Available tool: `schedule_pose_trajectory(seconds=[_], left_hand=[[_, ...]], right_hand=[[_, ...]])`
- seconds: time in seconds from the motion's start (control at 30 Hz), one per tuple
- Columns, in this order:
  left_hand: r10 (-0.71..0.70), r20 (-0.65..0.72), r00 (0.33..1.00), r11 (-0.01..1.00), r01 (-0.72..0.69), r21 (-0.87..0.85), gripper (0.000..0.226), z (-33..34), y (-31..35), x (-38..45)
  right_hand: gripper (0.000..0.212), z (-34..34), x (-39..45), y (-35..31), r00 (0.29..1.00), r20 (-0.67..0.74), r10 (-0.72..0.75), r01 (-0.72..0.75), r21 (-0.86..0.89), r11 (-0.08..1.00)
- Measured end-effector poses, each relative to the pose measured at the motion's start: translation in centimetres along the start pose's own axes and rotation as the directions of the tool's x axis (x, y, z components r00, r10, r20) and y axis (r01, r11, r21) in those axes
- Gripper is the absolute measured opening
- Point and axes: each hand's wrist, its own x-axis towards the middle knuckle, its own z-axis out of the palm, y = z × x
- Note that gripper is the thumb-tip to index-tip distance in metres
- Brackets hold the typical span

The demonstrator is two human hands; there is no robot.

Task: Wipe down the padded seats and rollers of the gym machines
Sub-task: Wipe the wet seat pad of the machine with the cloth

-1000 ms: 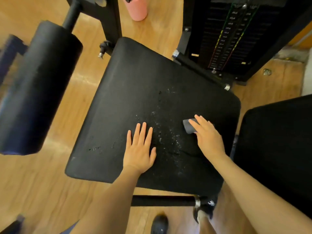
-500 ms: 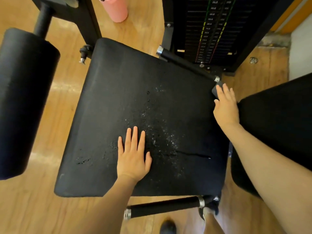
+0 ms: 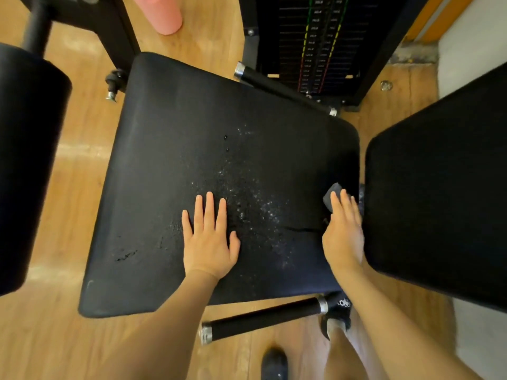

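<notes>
A black padded seat fills the middle of the view, speckled with wet droplets near its centre and marked by a short tear toward the right. My left hand lies flat on the seat with straight, spread fingers, just left of the droplets. My right hand presses a small dark grey cloth onto the seat's right edge with straight fingers. A black padded roller stands at the far left. Another black pad lies at the right.
A weight stack in a black frame stands behind the seat. A pink bottle sits on the wooden floor at the top. Black handle bars stick out below and behind the seat. My feet are at the bottom.
My right hand, with the cloth, swept from the seat's middle to its far right corner, then came back down along the right edge. My left hand stayed flat on the seat.
</notes>
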Motion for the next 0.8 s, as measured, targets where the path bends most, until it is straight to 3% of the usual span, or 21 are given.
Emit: schedule_pose_trajectory(seconds=[0.1, 0.23, 0.4, 0.53, 0.7, 0.8], left_hand=[[0.001, -0.016, 1.000, 1.000, -0.001, 0.012, 0.067, 0.0, 0.0, -0.1], [-0.007, -0.017, 1.000, 1.000, 0.007, 0.025, 0.068, 0.1, 0.1, 0.0], [-0.013, -0.016, 1.000, 1.000, 0.013, 0.016, 0.070, 0.1, 0.3, -0.1], [-0.020, -0.039, 0.999, 1.000, 0.020, -0.002, 0.069, 0.2, 0.2, 0.0], [-0.018, -0.059, 0.998, 1.000, 0.017, -0.020, 0.067, 0.2, 0.2, 0.0], [-0.020, -0.055, 0.998, 0.999, 0.017, -0.041, 0.067, 0.1, 0.2, 0.0]], right_hand=[[0.046, 1.4, -4.4, 0.6, 0.997, -0.068, -0.026, 0.030, 0.071, 0.997], [0.043, 3.1, -9.6, 1.2, 0.997, -0.059, -0.049, 0.058, 0.175, 0.983], [0.046, 3.0, -10.1, 2.7, 0.967, -0.043, -0.252, 0.256, 0.129, 0.958], [0.039, 1.7, -6.3, 4.2, 0.886, -0.012, -0.464, 0.464, 0.057, 0.884], [0.051, 3.0, -7.9, 3.2, 0.923, -0.054, -0.382, 0.384, 0.035, 0.923], [0.068, 3.4, -10.5, 3.0, 0.923, 0.008, -0.386, 0.384, 0.081, 0.920]])
